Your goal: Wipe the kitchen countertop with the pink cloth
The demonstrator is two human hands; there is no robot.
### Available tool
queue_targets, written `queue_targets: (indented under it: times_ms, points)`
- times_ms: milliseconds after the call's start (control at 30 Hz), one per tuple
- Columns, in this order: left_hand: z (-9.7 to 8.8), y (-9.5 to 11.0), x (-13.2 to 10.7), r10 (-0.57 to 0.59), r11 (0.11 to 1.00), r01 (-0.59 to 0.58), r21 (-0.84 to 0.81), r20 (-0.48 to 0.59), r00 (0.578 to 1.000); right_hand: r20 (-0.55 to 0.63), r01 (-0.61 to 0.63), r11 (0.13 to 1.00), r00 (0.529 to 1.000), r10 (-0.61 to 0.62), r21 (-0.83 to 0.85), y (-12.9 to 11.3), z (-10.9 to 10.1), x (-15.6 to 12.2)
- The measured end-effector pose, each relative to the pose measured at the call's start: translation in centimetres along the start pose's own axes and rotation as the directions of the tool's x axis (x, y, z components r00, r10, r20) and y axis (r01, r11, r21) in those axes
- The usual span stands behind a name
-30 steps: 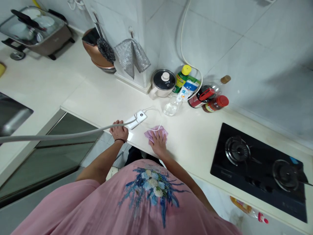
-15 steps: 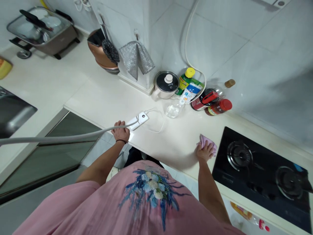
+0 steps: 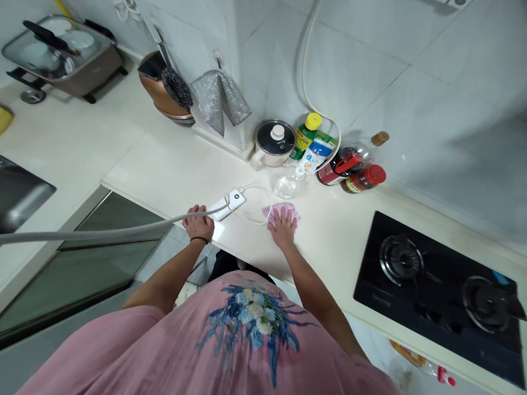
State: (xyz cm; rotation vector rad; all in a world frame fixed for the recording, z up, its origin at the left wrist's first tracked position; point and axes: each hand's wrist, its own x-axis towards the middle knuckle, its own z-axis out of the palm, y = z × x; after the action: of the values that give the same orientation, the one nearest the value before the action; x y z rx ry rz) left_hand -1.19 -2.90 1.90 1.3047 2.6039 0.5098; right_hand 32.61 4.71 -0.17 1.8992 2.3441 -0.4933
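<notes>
My right hand [image 3: 282, 230] holds a pink cloth [image 3: 292, 210] pressed against the white countertop [image 3: 325, 236], fingers spread over it. The cloth lies just right of a thin white cable loop and in front of a clear bottle [image 3: 287, 185]. At the counter's front edge my left hand [image 3: 198, 224] lies palm down with its fingers stretched out and nothing visible in it. Close to those fingers is a white power-bank-like device [image 3: 228, 204] with a small round dark mark; cables run over and from it.
A black gas stove [image 3: 436, 302] occupies the right side. Along the wall stand a lidded pot [image 3: 275, 144], a yellow-capped bottle [image 3: 307, 134], a white packet [image 3: 316, 154] and a red-lidded jar [image 3: 364, 179]. A grey cable [image 3: 102, 233] crosses the left side. A sink [image 3: 20, 192] is far left.
My right hand has slid the pink cloth leftward over the counter, from beside the stove to beside the cable loop. My left hand stays at the counter edge.
</notes>
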Motion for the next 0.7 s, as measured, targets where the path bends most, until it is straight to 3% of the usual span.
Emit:
queue_targets:
  times_ms: [67, 133, 200, 267, 333, 400, 500, 600, 667, 700]
  points:
    - [-0.1, 0.1, 0.0, -0.005, 1.000, 0.005, -0.005, 0.006, 1.000, 0.039, 0.119, 0.993, 0.992, -0.118, -0.011, -0.4, -0.2, 0.1]
    - [-0.2, 0.2, -0.1, -0.010, 1.000, 0.010, -0.007, 0.008, 1.000, 0.012, 0.137, 0.990, 0.990, -0.137, -0.009, 1.5, -0.7, 0.0]
    - [-0.2, 0.2, -0.1, -0.014, 1.000, 0.014, -0.007, 0.009, 1.000, -0.063, 0.047, 0.999, 0.997, -0.047, -0.003, 5.2, -1.5, -0.2]
    - [-0.1, 0.2, -0.1, -0.017, 1.000, 0.017, -0.005, 0.009, 1.000, -0.152, -0.141, 0.990, 0.978, 0.143, 0.025, 10.0, -2.4, -0.8]
    - [0.0, 0.1, -0.1, -0.015, 1.000, 0.015, -0.002, 0.010, 1.000, -0.209, -0.360, 0.930, 0.906, 0.369, 0.080, 15.0, -3.2, -1.8]
    - [0.1, 0.0, -0.1, -0.010, 1.000, 0.010, 0.003, 0.006, 1.000, -0.222, -0.537, 0.832, 0.801, 0.555, 0.140, 19.4, -3.8, -2.8]
    - [0.3, -0.2, -0.1, -0.001, 1.000, 0.001, 0.015, -0.006, 1.000, -0.221, -0.720, 0.662, 0.625, 0.749, 0.207, 23.5, -4.3, -3.4]
    - [0.4, -0.2, -0.1, 0.013, 1.000, -0.013, 0.021, -0.016, 1.000, -0.207, -0.817, 0.518, 0.477, 0.854, 0.256, 23.7, -4.6, -1.6]
    - [0.4, -0.2, -0.1, 0.015, 1.000, -0.014, 0.023, -0.016, 1.000, -0.185, -0.832, 0.487, 0.451, 0.873, 0.265, 21.9, -4.9, 0.8]
    - [0.4, -0.3, -0.1, 0.011, 1.000, -0.011, 0.024, -0.014, 1.000, -0.175, -0.823, 0.504, 0.474, 0.863, 0.260, 20.7, -5.1, 2.2]
